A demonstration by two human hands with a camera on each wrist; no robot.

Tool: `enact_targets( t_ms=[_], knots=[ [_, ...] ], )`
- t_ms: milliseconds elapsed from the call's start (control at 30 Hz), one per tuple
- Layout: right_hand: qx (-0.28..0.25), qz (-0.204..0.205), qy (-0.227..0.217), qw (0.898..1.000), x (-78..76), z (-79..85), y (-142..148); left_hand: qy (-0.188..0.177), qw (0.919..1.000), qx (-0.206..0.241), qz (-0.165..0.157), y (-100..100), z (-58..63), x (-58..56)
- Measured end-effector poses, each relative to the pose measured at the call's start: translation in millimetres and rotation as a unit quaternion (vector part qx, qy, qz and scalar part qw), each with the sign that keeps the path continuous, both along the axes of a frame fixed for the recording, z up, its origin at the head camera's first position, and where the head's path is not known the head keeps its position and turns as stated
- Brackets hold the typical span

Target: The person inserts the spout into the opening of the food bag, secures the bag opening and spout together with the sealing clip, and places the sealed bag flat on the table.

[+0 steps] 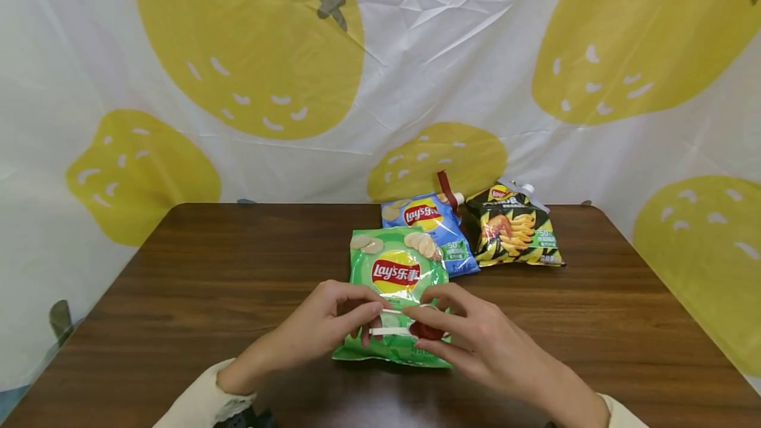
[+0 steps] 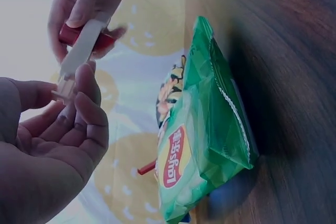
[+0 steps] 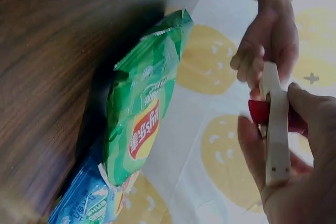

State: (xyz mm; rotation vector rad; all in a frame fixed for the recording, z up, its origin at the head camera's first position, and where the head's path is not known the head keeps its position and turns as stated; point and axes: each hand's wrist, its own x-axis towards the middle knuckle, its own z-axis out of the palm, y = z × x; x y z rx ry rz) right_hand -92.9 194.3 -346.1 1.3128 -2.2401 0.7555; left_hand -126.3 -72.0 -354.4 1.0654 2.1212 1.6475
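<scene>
Over the green chip bag (image 1: 395, 249), both hands hold a white bag clip (image 1: 389, 331) with a dark red part (image 1: 426, 331). Thumb and fingers of my left hand (image 1: 341, 312) pinch one end of the white bar, seen closer up in the left wrist view as a pale bracket-like end (image 2: 65, 88). My right hand (image 1: 470, 329) grips the other end and the red part, which crosses the white strip (image 3: 278, 129) in the right wrist view. The green bag lies on the table with its lower edge toward me.
Behind the green bag sits a blue chip bag (image 1: 440, 233) with a red clip (image 1: 446, 187) and white cap at its top. Right of it leans a black chip bag (image 1: 514, 230) with a grey clip (image 1: 538, 200). A lemon-print cloth (image 1: 416, 78) hangs behind the brown table (image 1: 238, 256).
</scene>
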Motion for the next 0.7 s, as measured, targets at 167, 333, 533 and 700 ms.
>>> enact_targets(
  t_ms=[167,333,533,700],
  knots=[
    [0.001,-0.022,0.046,0.999,0.4,-0.3,0,0.010,0.9996,0.005,0.025,2,-0.5,-0.8],
    [0.008,0.004,0.060,0.998,3.6,1.7,-2,-0.003,0.9993,0.014,0.034,3,-3.7,-1.2],
    [-0.058,0.058,0.090,0.992,9.6,15.3,-9,-0.008,0.9997,-0.003,0.023,4,-10.4,0.6],
    [-0.100,0.051,0.097,0.989,7.7,27.0,-6,-0.017,0.9979,-0.046,-0.042,6,-25.7,9.2]
  ],
)
